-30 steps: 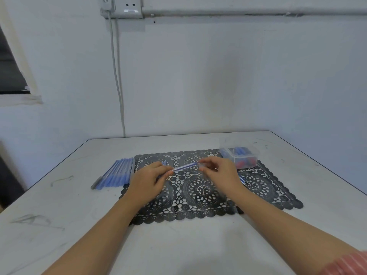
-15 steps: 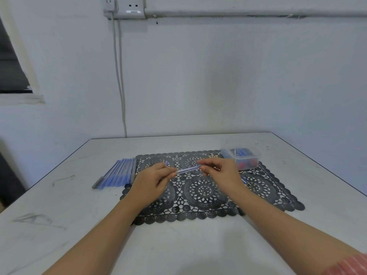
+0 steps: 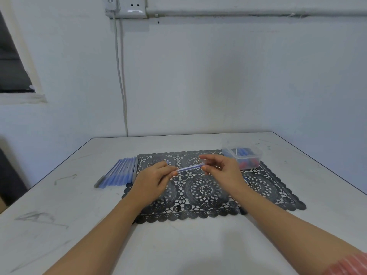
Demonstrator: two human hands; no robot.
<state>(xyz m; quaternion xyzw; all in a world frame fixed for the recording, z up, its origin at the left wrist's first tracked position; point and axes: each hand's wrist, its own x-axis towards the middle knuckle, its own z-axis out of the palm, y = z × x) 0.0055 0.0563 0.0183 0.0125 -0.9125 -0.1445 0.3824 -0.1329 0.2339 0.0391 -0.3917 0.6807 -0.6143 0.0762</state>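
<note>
Two hands share one thin, clear plastic pen with a blue core [image 3: 189,168], held over the far half of a black, lace-patterned rectangular placemat [image 3: 278,197]. The pen runs roughly from nine o'clock to three o'clock, its right end a little farther from the person. The left hand [image 3: 153,179] has its fingers curled, and its thumb and fingertips pinch the pen's left end. The right hand [image 3: 222,169] pinches the pen's right end between thumb and forefinger, its other fingers loosely bent and apart from the pen.

At about nine o'clock from the left hand, a tidy row of similar blue-and-clear pens [image 3: 119,173] lies side by side on the white, scuffed tabletop [image 3: 178,245], just beside the mat's left edge. At about two o'clock from the right hand, a small clear plastic box [image 3: 241,155] sits on the mat's far right corner with blue and red pieces inside; what they are is too small to tell. At twelve o'clock, high on the wall, a white double socket [image 3: 129,7] feeds a grey cable [image 3: 121,76] that runs down behind the table.
</note>
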